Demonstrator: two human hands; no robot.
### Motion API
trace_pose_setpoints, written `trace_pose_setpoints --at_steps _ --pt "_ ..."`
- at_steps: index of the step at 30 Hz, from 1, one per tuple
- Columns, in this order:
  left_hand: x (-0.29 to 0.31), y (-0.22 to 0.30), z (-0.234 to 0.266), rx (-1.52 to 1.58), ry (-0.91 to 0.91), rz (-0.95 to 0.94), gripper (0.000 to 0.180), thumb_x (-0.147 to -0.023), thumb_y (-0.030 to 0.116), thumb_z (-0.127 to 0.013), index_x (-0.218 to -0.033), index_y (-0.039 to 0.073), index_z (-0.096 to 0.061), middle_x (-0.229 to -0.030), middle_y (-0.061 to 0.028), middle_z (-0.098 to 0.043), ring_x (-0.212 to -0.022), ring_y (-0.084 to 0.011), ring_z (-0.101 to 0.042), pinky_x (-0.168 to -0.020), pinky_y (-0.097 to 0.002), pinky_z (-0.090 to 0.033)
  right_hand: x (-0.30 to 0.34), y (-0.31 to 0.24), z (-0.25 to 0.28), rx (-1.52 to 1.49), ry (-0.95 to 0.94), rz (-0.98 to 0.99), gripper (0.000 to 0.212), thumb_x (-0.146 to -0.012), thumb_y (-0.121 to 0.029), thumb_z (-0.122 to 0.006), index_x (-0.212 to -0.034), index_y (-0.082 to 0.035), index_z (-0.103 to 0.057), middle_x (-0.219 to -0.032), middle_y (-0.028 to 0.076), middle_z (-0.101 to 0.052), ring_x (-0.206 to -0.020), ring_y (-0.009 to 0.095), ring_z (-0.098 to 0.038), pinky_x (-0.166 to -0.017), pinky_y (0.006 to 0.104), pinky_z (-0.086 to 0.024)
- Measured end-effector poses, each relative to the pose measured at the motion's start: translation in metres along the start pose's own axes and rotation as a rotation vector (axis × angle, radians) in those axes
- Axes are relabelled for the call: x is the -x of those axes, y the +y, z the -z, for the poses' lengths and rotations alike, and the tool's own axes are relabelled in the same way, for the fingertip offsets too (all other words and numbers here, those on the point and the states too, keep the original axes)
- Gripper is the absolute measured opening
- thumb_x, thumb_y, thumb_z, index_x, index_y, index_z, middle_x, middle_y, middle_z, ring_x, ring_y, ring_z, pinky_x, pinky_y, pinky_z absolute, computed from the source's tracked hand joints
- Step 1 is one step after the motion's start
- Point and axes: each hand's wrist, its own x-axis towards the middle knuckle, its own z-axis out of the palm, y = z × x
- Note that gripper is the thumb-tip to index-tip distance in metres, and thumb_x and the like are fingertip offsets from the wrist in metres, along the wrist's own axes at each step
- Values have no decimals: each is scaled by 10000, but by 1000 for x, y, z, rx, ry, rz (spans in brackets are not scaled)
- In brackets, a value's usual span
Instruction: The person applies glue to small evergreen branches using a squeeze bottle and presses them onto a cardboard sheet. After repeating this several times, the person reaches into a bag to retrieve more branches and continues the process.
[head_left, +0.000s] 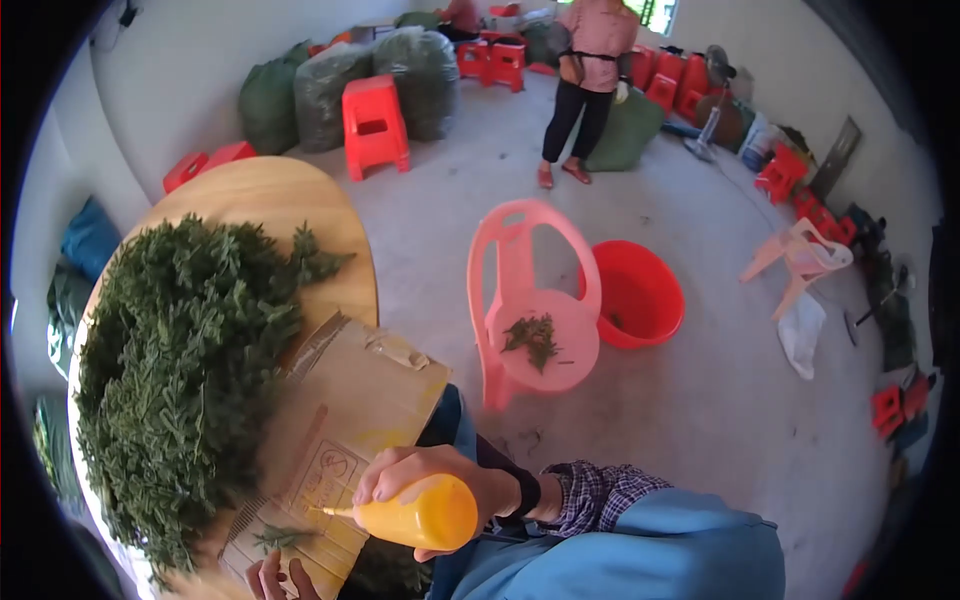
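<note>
My right hand (435,478) is closed around a yellow squeeze bottle (430,512), which lies tilted on its side with its thin nozzle pointing left. The nozzle tip hangs above a flat piece of brown cardboard (375,375) that bears yellow smears. Below and left of that tip, a small green sprig (283,537) rests on the cardboard. My left hand (282,578) shows only its fingers at the lower edge, apart and slightly bent, right beside the sprig. A large heap of green artificial foliage (190,370) covers much of the round wooden table (320,205).
A pink chair (545,330) with sprigs on its seat stands ahead, beside a red tub (640,295). Farther off are a red stool (372,125), stuffed sacks (415,85) and a standing person (590,80). Red stools, fans and a pale small chair (800,255) line the right side.
</note>
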Motion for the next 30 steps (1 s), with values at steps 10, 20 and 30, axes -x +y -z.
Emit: trace_pose_setpoints --at_steps 10,20,30 --pt "-33 11 -8 53 148 -239 306 -811 94 -699 -1097 3 -639 -1085 -183 -595 -1005 -353 -576 -864 -420 -481 -105 29 -18 40 29 184 695 -767 -258 -862 -1283 -47 -447 -1182 182 -561 -1064 306 -613 -901 421 -523" --pt "-13 -14 -11 32 227 -379 412 -796 102 -702 -1194 23 -634 -1130 -153 -610 -1042 -350 -573 -900 -405 -487 -113 52 -47 -162 141 61 671 -810 -317 -810 -1295 -35 -442 -1210 166 -565 -1114 315 -604 -983 464 -497" --pt "-7 -17 -30 71 256 -312 434 -787 105 -706 -1206 19 -628 -1262 -169 -550 -1136 -361 -532 -954 -428 -466 -35 48 -34 -542 383 -218 689 -834 -433 -742 -1321 -41 -452 -1206 161 -568 -1128 359 -572 -1041 480 -444"
